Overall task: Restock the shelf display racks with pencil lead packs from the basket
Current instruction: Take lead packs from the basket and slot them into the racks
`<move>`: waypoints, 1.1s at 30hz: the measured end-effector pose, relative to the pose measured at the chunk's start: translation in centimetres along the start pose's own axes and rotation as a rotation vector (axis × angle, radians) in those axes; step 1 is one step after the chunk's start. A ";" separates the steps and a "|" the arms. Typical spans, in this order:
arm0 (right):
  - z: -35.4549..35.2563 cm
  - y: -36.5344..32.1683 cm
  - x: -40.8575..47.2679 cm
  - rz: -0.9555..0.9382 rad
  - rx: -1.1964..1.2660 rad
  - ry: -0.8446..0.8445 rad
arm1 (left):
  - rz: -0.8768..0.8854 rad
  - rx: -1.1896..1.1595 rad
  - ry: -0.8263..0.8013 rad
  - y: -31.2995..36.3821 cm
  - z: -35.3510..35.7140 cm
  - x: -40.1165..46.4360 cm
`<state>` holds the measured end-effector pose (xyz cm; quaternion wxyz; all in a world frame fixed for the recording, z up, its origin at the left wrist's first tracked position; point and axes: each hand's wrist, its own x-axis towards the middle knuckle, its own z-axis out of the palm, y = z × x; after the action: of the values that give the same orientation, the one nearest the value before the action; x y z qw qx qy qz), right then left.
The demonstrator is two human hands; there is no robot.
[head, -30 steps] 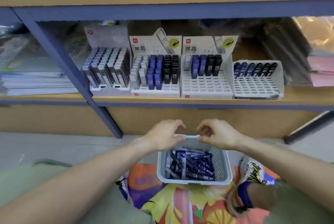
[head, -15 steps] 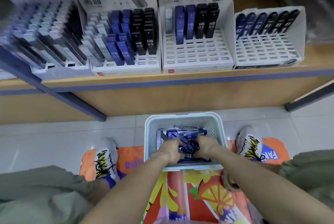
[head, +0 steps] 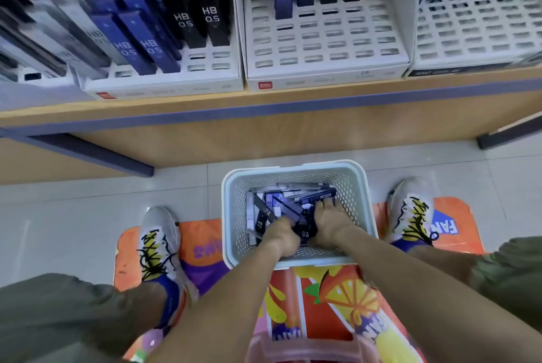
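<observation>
Both hands down in the basket [head: 296,170] among the pencil lead packs [head: 289,204]

The left hand [head: 282,235] has its fingers curled into the pile, closed round a pack, though which one cannot be told; the right hand [head: 330,220] lies with fingers spread and fairly straight over the dark packs, pressing on them. The pale perforated basket stands on the tiled floor [head: 58,216], at the edge of an orange mat [head: 337,298], between two sneakers. Above it the shelf [head: 264,107] carries white display racks [head: 325,49], partly filled with blue and black HB 0.5 packs, many slots bare
</observation>
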<state>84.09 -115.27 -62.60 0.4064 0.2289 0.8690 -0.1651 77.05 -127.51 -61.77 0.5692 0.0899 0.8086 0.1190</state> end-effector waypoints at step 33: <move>-3.8 -2.9 -4.0 -0.168 0.947 -0.073 | 0.005 -1.243 -0.056 1.5 -0.5 -2.5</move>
<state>82.43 -116.91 -56.79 0.2732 0.3119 0.6989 -0.5828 77.41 -126.81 -58.89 0.5357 -0.2532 0.5728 0.5664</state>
